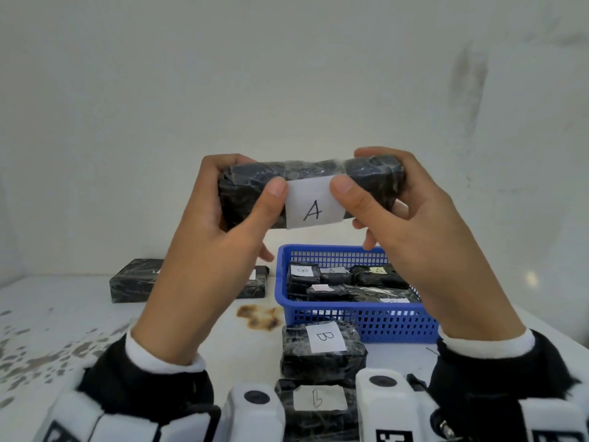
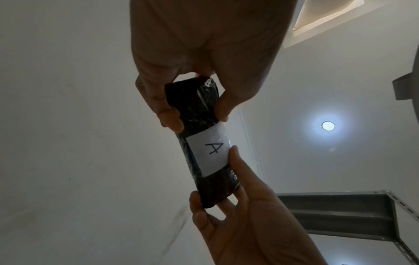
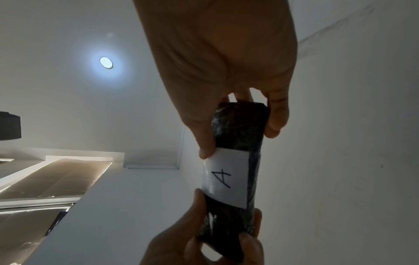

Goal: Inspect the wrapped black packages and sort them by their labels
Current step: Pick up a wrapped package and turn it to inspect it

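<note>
A black wrapped package (image 1: 306,170) with a white label marked "A" (image 1: 314,207) is held up crosswise at chest height. My left hand (image 1: 248,177) grips its left end and my right hand (image 1: 366,173) grips its right end, each thumb at an edge of the label. In the left wrist view, the package (image 2: 211,186) runs from my left hand (image 2: 197,107) down to my right hand (image 2: 249,224). The right wrist view has the same package (image 3: 240,129) with its label (image 3: 226,179) facing the camera.
Below the hands, a blue basket (image 1: 360,323) holds several black packages labelled A or B. Two packages marked B (image 1: 322,355) (image 1: 318,406) lie in front of it. Another package (image 1: 134,280) lies at the back left of the white table (image 1: 63,314), by the wall.
</note>
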The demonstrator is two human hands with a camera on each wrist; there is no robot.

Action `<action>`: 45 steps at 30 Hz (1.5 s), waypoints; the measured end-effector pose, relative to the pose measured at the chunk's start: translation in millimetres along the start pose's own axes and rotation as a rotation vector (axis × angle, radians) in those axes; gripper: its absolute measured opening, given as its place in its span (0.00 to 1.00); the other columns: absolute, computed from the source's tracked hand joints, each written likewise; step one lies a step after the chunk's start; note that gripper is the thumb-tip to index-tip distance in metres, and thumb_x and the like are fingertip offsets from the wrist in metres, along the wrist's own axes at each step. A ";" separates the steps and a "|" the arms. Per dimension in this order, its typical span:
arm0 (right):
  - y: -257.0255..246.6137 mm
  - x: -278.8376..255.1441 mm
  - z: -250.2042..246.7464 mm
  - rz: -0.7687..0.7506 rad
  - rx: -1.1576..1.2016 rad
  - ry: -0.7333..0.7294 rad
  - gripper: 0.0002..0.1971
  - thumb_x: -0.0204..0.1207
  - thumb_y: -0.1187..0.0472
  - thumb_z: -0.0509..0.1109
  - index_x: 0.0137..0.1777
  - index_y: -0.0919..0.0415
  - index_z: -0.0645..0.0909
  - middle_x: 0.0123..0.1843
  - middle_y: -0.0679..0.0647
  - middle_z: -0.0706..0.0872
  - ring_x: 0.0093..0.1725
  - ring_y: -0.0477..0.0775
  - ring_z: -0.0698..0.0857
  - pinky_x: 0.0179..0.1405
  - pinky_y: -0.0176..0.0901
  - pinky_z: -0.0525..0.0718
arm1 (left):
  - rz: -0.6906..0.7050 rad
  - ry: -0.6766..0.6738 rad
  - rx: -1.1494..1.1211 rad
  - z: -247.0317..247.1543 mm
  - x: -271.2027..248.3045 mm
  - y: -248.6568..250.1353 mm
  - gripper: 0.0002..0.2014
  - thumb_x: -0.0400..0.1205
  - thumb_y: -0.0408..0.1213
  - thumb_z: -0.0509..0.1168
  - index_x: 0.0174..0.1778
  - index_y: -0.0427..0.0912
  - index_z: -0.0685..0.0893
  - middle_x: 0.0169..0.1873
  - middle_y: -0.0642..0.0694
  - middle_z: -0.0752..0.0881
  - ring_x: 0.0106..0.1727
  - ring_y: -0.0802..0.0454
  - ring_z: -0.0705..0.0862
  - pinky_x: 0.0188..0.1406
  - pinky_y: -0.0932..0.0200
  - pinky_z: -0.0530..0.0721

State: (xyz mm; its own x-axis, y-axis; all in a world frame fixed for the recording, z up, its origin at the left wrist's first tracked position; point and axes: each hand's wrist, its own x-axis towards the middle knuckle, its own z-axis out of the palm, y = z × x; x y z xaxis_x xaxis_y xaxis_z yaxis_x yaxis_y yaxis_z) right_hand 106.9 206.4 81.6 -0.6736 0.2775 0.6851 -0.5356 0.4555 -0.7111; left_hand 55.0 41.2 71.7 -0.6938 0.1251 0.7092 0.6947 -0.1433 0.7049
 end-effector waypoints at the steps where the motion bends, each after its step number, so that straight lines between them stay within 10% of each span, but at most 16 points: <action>1: -1.0 -0.6 1.1 0.011 0.000 -0.003 0.25 0.63 0.34 0.73 0.61 0.36 0.80 0.47 0.45 0.90 0.37 0.48 0.87 0.42 0.44 0.86 | 0.003 -0.002 -0.021 -0.9 1.0 -0.6 0.15 0.73 0.50 0.67 0.53 0.53 0.76 0.30 0.63 0.85 0.33 0.62 0.83 0.34 0.60 0.87; 11: -1.8 1.8 -5.2 0.136 0.223 -0.048 0.12 0.86 0.51 0.64 0.56 0.50 0.89 0.46 0.50 0.88 0.36 0.53 0.83 0.37 0.46 0.82 | -0.079 0.029 -0.114 -2.3 4.4 -3.5 0.14 0.77 0.55 0.57 0.48 0.50 0.79 0.33 0.61 0.87 0.36 0.59 0.84 0.48 0.48 0.88; 24: -2.3 -1.8 4.3 0.032 0.023 -0.031 0.10 0.73 0.43 0.74 0.52 0.43 0.85 0.46 0.53 0.89 0.31 0.53 0.81 0.33 0.45 0.85 | -0.044 -0.006 -0.015 -4.7 2.7 -6.1 0.19 0.68 0.57 0.67 0.50 0.54 0.76 0.36 0.58 0.86 0.37 0.61 0.84 0.39 0.61 0.88; 32: -1.9 -2.5 6.4 0.006 0.029 -0.035 0.12 0.71 0.43 0.76 0.53 0.43 0.86 0.45 0.49 0.90 0.32 0.54 0.80 0.33 0.47 0.85 | -0.049 0.051 0.067 -5.8 3.3 -6.8 0.18 0.68 0.60 0.70 0.48 0.59 0.75 0.43 0.54 0.88 0.47 0.52 0.88 0.57 0.43 0.86; 39: 0.2 -2.5 6.2 -0.012 0.027 -0.054 0.15 0.69 0.45 0.79 0.54 0.43 0.83 0.38 0.37 0.87 0.31 0.39 0.82 0.37 0.33 0.85 | -0.086 0.078 0.078 -0.3 1.6 -5.8 0.21 0.68 0.63 0.72 0.49 0.58 0.75 0.43 0.60 0.89 0.46 0.60 0.88 0.60 0.46 0.85; 45: 0.1 -3.3 6.5 -0.008 0.034 -0.048 0.16 0.68 0.45 0.80 0.55 0.42 0.83 0.39 0.36 0.88 0.32 0.45 0.83 0.38 0.38 0.88 | -0.126 0.058 0.074 0.6 -0.9 -3.3 0.23 0.65 0.64 0.66 0.50 0.57 0.73 0.43 0.57 0.87 0.44 0.59 0.87 0.54 0.50 0.86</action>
State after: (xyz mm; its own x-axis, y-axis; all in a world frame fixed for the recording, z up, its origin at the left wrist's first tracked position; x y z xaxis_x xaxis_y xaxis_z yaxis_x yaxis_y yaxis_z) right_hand 105.8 200.1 78.3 -0.6926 0.2327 0.6828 -0.5572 0.4286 -0.7112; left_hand 53.5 42.2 68.8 -0.7845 0.0801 0.6149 0.6123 -0.0572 0.7886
